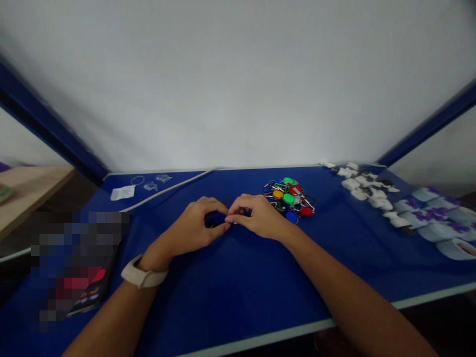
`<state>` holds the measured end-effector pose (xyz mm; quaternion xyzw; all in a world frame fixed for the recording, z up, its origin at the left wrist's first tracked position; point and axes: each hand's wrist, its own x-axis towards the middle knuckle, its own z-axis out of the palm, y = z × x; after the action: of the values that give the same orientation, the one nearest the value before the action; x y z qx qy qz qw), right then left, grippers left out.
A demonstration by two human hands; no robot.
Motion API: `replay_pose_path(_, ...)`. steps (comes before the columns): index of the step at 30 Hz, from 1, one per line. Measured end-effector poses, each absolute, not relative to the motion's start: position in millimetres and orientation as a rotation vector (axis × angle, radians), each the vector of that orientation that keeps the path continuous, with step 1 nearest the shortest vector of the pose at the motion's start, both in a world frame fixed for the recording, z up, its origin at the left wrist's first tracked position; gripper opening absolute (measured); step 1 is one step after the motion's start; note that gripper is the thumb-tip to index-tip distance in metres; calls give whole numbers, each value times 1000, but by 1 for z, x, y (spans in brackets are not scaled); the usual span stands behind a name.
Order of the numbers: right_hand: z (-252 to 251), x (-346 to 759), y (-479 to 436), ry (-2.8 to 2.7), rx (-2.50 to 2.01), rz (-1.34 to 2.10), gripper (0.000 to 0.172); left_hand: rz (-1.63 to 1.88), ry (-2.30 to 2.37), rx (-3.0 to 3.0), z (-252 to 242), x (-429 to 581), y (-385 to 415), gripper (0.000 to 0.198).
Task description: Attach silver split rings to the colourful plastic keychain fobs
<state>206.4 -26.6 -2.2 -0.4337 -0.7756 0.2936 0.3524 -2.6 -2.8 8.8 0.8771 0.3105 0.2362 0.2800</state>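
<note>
A dark blue tag (215, 218) was held low over the blue table (230, 287), centre front. It was clamped between thumb and fingers of the left hand (197, 223), likely to steady it. The right hand (256, 215) was brought against its edge, thumb and forefinger pinched together; whether on the rim or on a ring could not be told. A pile of coloured tags (292, 197), glossy round plastic discs on wire clips, was kept just beside the right hand, within reach. White moulded parts (366, 191) were laid in rows, far right.

Blue table (238, 282) bears key tags (290, 199), white packets (373, 197).
</note>
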Motion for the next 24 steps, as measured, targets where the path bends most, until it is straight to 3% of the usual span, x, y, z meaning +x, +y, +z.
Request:
replay_pose_path(12, 1, 203, -30, -1990, -1075, 762, 10, 702, 887, 2204, 9, -1, -1, 13)
replay_pose_path(24, 3, 206, -29, -1871, -1091, 516, 16, 880, 1037, 2118, 13, -3, 0, 14)
